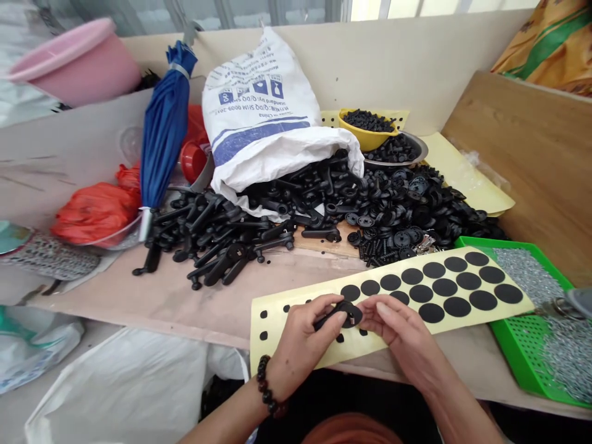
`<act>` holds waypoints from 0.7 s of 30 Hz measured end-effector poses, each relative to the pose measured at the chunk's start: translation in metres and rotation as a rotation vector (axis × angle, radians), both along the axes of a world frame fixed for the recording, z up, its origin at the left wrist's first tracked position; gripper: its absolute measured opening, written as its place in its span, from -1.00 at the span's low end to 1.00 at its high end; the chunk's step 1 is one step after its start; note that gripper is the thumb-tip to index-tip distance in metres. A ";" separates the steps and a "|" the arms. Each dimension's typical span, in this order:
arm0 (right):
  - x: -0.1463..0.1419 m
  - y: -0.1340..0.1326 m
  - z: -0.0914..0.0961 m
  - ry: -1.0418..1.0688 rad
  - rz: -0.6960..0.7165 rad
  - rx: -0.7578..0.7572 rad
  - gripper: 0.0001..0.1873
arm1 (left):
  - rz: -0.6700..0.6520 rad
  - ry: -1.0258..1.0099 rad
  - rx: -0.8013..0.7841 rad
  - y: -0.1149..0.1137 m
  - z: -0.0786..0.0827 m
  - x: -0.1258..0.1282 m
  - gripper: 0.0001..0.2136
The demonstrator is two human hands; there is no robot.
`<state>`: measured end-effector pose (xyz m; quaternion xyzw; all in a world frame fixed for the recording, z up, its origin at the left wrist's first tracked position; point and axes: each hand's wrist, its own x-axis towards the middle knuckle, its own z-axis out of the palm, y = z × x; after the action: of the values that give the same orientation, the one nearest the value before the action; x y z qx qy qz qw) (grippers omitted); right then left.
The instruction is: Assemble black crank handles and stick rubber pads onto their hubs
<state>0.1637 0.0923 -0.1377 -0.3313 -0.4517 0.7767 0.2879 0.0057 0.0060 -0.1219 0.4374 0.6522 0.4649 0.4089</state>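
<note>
My left hand (308, 336), with a beaded bracelet on its wrist, grips a black plastic crank handle (329, 316) between thumb and fingers. The handle's round end (354, 316) points to the right, with a small metallic spot on it. Curled fingers of my right hand (400, 324) touch the edge of that round end; whether a separate disc is pinched there cannot be made out. Beneath both hands lies a pale yellow sheet (490, 316) of black round stickers (457, 306). Larger circles fill its right part, smaller dots its left.
Behind the sheet are piles of black crank handles (231, 246) and round black parts (407, 209), beside a white sack (259, 92). A yellow bowl (363, 140) holds small black pieces. At right stands a green tray (513, 351) of metal screws. A blue umbrella (164, 129) leans left.
</note>
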 end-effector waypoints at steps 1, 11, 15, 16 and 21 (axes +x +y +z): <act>-0.002 -0.002 0.001 -0.028 0.007 0.064 -0.73 | -0.010 0.005 0.010 -0.001 0.001 0.000 -0.76; -0.009 -0.022 -0.006 -0.393 0.099 0.965 -0.71 | 0.010 -0.428 0.028 -0.020 -0.008 0.014 -0.74; -0.024 -0.036 -0.009 -0.346 0.200 1.164 -0.68 | 0.065 -0.372 -0.005 -0.038 -0.009 0.003 -0.69; -0.028 -0.039 -0.008 -0.341 0.232 1.183 -0.66 | 0.086 -0.308 -0.017 -0.046 -0.006 -0.006 -0.69; -0.022 -0.025 -0.001 -0.370 0.316 1.220 -0.65 | 0.091 0.238 -0.345 -0.117 0.021 -0.068 -0.71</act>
<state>0.1419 0.0669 -0.1390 -0.1662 -0.8965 0.3443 0.2240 -0.0622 -0.1109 -0.1012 0.3828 0.7850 0.3092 0.3764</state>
